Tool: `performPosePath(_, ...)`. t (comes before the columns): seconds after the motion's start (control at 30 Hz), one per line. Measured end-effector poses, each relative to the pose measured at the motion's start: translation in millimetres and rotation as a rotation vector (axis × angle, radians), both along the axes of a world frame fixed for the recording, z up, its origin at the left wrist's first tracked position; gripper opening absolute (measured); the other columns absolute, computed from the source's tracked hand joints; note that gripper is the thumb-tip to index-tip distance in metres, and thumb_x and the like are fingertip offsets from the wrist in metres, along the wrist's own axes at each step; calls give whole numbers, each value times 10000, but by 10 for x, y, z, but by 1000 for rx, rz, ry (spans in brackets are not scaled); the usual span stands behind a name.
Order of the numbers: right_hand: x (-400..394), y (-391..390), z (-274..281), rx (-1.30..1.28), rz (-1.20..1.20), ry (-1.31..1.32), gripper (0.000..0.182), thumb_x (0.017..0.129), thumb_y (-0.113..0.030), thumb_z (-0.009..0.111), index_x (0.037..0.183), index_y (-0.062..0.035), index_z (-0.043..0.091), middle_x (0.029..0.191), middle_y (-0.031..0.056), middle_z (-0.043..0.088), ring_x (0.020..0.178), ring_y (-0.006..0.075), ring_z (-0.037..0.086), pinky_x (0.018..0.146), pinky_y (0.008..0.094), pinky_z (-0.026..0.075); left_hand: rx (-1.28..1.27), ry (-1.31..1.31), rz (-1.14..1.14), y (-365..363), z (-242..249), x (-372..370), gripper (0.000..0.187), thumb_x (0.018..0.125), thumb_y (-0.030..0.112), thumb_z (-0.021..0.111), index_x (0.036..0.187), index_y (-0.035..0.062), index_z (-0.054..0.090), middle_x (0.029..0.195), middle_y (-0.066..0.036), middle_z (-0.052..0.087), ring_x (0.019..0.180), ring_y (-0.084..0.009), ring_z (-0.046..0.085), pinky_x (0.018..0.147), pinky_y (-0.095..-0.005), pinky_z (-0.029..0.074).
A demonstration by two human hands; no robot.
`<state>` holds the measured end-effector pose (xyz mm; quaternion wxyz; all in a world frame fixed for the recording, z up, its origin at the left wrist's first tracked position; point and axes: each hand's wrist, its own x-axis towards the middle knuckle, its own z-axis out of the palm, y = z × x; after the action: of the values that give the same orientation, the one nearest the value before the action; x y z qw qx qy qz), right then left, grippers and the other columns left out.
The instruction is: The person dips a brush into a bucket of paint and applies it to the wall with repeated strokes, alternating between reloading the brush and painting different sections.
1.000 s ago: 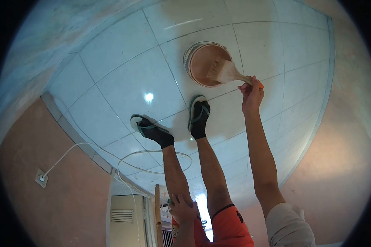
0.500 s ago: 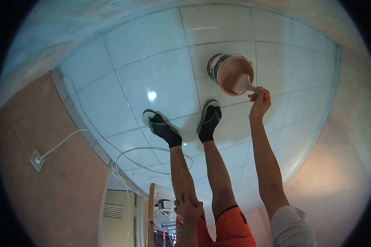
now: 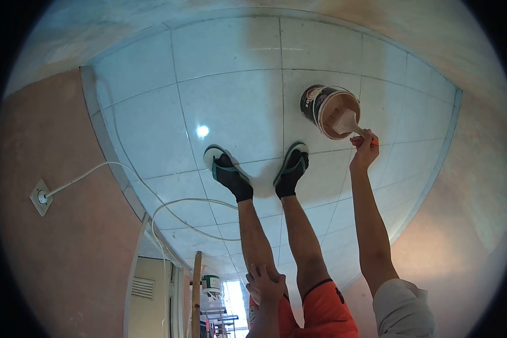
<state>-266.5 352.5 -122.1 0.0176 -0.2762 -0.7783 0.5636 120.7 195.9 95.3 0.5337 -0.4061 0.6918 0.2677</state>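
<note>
Far L now: white wall socket (image 3: 41, 196) at 9 o'clock in my view, pale cable (image 3: 110, 164) plugged in and looping on the tiled floor (image 3: 236, 101) toward the legs. Next, L hand (image 3: 265, 286): grip spread over the L leg (image 3: 256, 234), nothing in it that I can see. Bucket (image 3: 311, 100) sits at abt 1 o'clock from it, well apart. Moving R: bucket's on the floor past the R sandal (image 3: 290, 163), pinkish stuff inside. Brush (image 3: 346, 121) is at its mouth; can't tell fm here if the bristles touch what's inside. Key relation, I'd say: brush's long axis runs 4 to 10 o'clock, bristles at the 10 end over the bucket, handle back to R hand (image 3: 366, 152). That grip's closed round the handle, orange end poking out; it's by far the nearer hand, bucket at its 10–11 o'clock.
</note>
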Motion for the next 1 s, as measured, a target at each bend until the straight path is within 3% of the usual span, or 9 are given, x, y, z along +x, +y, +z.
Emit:
performPosePath(0.17,27,-208,124,213,300,31,227,1015,-234,573,1022,-12,621,735,19,588,636,80,560,606,246,517,-22,22,-9,7,-8,20,722,701,388,764,1323,141,491,1442,-162,414,1233,-399,468,946,-525,443)
performPosePath(0.37,-79,-308,82,480,319,117,266,1015,-257,578,990,2,633,777,48,642,681,81,584,624,242,496,5,17,14,-15,-31,80,708,727,392,761,1329,137,490,1435,-174,422,1225,-401,476,937,-518,453)
performPosePath(0.67,-106,-210,3,506,347,130,269,1011,-259,583,969,1,633,723,38,610,626,75,523,593,236,451,11,-5,67,8,-73,109,689,722,395,753,1312,130,517,1448,-159,420,1280,-392,451,998,-564,398)
performPosePath(0.73,-107,-187,30,586,349,76,265,1011,-250,582,956,3,635,728,37,612,631,78,526,600,239,449,-72,126,-141,49,-48,175,692,706,404,760,1298,128,532,1471,-157,407,1343,-390,410,1041,-607,343)
performPosePath(0.83,-201,-268,147,601,305,66,259,1013,-254,578,936,-13,635,704,16,589,619,70,508,575,238,424,-83,180,-179,62,-42,163,675,701,411,754,1277,120,557,1498,-160,395,1382,-393,379,1070,-635,292)
performPosePath(0.9,-228,-350,204,541,255,108,257,1015,-266,574,930,-31,633,676,-4,563,602,59,486,541,236,400,-46,151,-117,71,-60,224,663,707,407,747,1274,115,566,1505,-165,396,1377,-394,386,1061,-623,312)
performPosePath(1.0,-265,-417,202,534,377,207,257,1003,-226,586,890,1,630,747,49,636,676,93,549,647,257,464,8,133,-25,46,-78,187,647,722,399,731,1277,106,574,1507,-173,404,1369,-395,397,1041,-596,352)
